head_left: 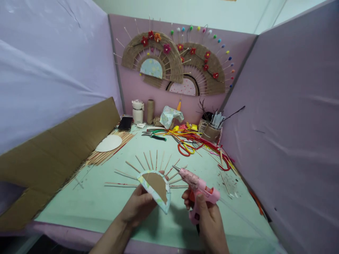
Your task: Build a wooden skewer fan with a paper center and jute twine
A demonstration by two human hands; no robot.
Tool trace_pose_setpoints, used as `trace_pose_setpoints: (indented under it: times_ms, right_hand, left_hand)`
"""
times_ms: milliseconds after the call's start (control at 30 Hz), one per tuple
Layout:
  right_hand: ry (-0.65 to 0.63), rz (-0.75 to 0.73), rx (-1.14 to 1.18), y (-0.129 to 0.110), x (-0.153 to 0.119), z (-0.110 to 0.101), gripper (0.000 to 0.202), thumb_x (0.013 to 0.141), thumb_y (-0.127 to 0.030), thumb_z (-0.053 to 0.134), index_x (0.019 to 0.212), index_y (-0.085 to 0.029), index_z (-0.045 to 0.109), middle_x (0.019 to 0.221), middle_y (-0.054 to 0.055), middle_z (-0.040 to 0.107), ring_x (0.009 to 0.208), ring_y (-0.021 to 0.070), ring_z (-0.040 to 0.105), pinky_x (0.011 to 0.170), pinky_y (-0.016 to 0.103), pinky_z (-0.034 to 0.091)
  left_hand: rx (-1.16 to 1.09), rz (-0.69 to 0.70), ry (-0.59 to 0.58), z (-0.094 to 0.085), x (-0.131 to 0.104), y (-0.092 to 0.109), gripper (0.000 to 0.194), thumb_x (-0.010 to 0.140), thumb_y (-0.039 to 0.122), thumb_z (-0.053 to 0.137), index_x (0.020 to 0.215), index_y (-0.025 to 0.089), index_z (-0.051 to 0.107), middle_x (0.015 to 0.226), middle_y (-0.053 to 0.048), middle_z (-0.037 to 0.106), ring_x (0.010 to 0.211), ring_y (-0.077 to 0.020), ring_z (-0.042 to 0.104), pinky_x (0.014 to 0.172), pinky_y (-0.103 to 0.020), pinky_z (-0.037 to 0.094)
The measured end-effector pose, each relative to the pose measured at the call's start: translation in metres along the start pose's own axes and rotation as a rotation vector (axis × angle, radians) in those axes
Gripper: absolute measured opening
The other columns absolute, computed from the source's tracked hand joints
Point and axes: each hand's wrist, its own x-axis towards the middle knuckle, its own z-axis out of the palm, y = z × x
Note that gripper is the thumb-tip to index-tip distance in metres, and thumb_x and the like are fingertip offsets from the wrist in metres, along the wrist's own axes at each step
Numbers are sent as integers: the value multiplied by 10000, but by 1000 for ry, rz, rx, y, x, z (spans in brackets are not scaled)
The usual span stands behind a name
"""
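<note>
In my left hand (139,208) is a cardboard half-circle (156,183), its edge wrapped in pale blue patterned fabric. The piece is tilted, brown side toward me, with fingertips showing behind its right edge. My right hand (206,215) is wrapped round the handle of a pink hot glue gun (197,183). Its metal nozzle points up and left, just right of the half-circle and apart from it. Several thin wooden sticks (124,173) fan out around the half-circle; whether they are joined to it or lie on the table behind it, I cannot tell.
Bundled sticks with a white oval (108,143) lie at left by a cardboard strip (66,155). Green-handled pruning shears (156,135), red-handled scissors (184,149) and pipe cleaners (196,135) lie toward the back. Beyond stand a white jar (137,112) and a phone (125,123). Finished fans (172,60) hang on the back panel.
</note>
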Motion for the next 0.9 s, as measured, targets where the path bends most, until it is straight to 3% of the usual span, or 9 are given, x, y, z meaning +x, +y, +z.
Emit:
trace_pose_setpoints:
  times_ms: [200,433,900]
  right_hand:
    - [27,-126,-204,-11,-14,-5,640,813,-744,440,759,-167,711,654,36,575,454,100,343,417,238,305]
    - [46,-196,-315,-12,-14,-4,603,837,-722,420,695,-203,692,575,34,561,465,156,451,450,262,376]
    - [45,-206,-355,-6,-15,-5,559,848,-699,434,631,-225,634,466,15,488,516,208,538,489,281,405]
  left_hand:
    - [121,31,-44,-6,14,18,622,609,266,846,1200,207,662,1182,-126,679,1078,-305,623,913,-378,476]
    - [217,51,-78,-15,13,14,579,610,314,847,1147,176,680,1109,-132,706,1044,-316,640,923,-404,476]
    - [273,21,-76,-10,6,19,644,583,311,867,1174,179,651,1141,-140,690,1069,-323,633,928,-409,480]
